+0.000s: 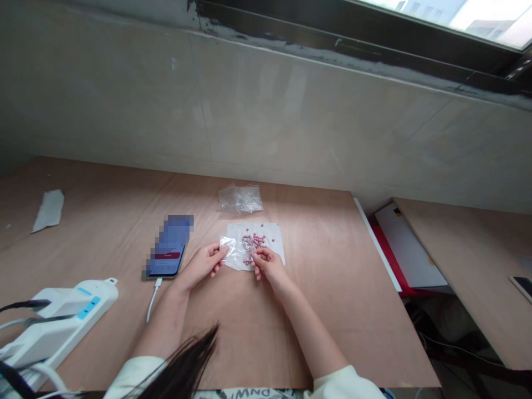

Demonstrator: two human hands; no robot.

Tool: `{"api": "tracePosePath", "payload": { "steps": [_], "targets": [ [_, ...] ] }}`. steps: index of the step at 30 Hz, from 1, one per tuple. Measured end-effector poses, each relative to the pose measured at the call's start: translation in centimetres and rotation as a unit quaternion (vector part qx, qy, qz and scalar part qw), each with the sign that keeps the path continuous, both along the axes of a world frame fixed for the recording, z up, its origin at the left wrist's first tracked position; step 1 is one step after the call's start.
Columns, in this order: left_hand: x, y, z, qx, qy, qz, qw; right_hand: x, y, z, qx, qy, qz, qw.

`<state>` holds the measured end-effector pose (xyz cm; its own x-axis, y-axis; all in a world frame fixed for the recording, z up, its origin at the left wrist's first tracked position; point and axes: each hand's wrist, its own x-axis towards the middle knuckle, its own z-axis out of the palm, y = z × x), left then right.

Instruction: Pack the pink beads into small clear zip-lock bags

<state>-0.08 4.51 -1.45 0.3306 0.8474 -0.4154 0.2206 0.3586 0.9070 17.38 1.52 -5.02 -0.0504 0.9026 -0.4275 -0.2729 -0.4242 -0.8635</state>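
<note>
A small clear plastic bag is stretched between my two hands, low over a white paper sheet. My left hand pinches the bag's left side, and my right hand pinches it at the right. Several small pinkish-red beads lie on the sheet, mostly clustered behind my right fingertips. Some show through the clear plastic, and I cannot tell whether any are inside the bag. The fingertips of my right hand partly cover the beads nearest me.
More clear plastic bags lie behind the sheet. To the left are a phone on a white cable, a power strip with plugged-in cords, and a torn white paper piece. A second table stands right, past a gap.
</note>
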Motion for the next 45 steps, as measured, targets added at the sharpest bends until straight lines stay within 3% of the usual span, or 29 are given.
{"api": "tracePosePath", "payload": {
  "steps": [8, 15, 24, 31, 36, 41, 45],
  "targets": [
    [0.5, 0.7, 1.0, 0.068, 0.011, -0.017, 0.997, 0.1, 0.1, 0.4, -0.014, 0.006, -0.004, 1.000],
    [-0.5, -0.6, 1.6, 0.085, 0.026, -0.050, 0.995, 0.1, -0.2, 1.3, -0.013, 0.038, -0.027, 0.999],
    [-1.7, -1.3, 1.5, 0.056, 0.034, -0.078, 0.995, 0.0, 0.1, 2.2, 0.002, 0.020, -0.064, 0.998],
    [-1.6, 0.1, 0.8, -0.006, -0.054, 0.010, 0.998, 0.9, 0.6, 2.0, 0.016, -0.013, -0.042, 0.999],
    [-0.2, 1.8, -0.4, -0.071, -0.075, -0.009, 0.995, 0.9, 0.5, 1.7, 0.002, -0.004, 0.000, 1.000],
    [1.1, 2.5, -1.4, -0.091, -0.093, -0.083, 0.988, 0.8, 0.2, 1.6, 0.000, 0.005, 0.019, 1.000],
    [1.3, 2.3, -1.5, -0.094, -0.100, -0.071, 0.988, 0.8, 0.2, 1.3, -0.007, 0.004, 0.004, 1.000]
  ]
}}
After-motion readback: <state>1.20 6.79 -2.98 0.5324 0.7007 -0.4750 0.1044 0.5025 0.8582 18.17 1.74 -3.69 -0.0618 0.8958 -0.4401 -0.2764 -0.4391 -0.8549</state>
